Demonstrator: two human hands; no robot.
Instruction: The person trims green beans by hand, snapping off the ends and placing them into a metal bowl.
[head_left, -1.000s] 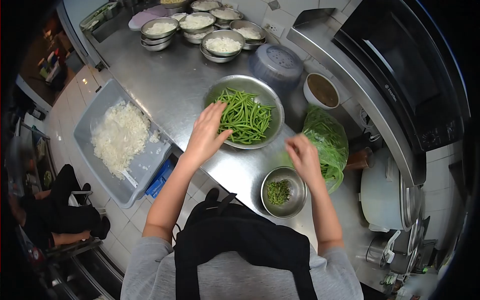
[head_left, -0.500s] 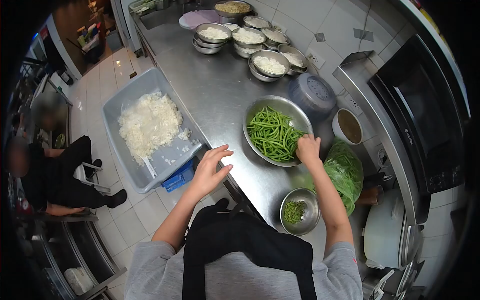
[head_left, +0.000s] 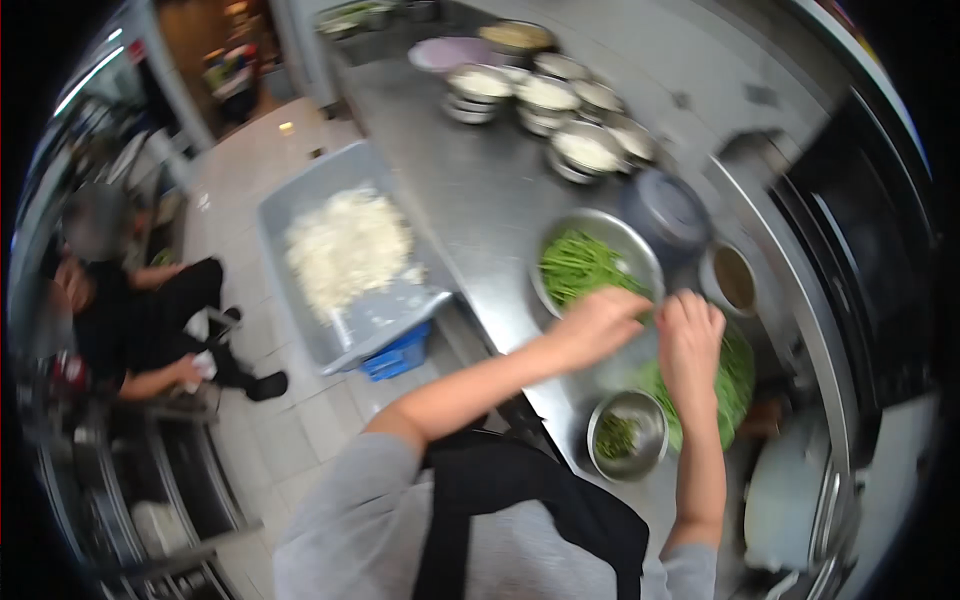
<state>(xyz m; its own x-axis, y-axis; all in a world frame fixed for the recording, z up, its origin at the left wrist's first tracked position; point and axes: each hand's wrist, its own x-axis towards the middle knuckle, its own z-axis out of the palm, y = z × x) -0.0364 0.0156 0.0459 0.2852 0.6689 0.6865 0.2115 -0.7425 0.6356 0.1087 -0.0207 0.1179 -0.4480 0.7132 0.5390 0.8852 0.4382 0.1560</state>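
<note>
My left hand (head_left: 603, 325) has its fingers drawn together in front of the large steel bowl (head_left: 637, 245). Just to its right, my right hand (head_left: 690, 335) is closed in a pinch, fingertips close to the left ones. Whatever lies between the fingertips is too small and blurred to make out. Green beans (head_left: 578, 267) fill part of the large bowl. Below the hands stands a smaller steel bowl (head_left: 656, 425) with bean trimmings (head_left: 616, 436) in it. Under and beside my right forearm is a clear plastic bag of green beans (head_left: 737, 385).
A grey tub of white rice-like food (head_left: 350, 250) stands left of the steel counter (head_left: 440, 190). Stacked bowls (head_left: 585, 150) of white food line the back. A grey container (head_left: 665, 215) and a microwave (head_left: 850, 250) are right. A seated person (head_left: 150, 310) is at left.
My right hand has left the bean bowl and moved toward me. My left hand has swung right to meet it, its spread fingers now closed. The whole view has shifted.
</note>
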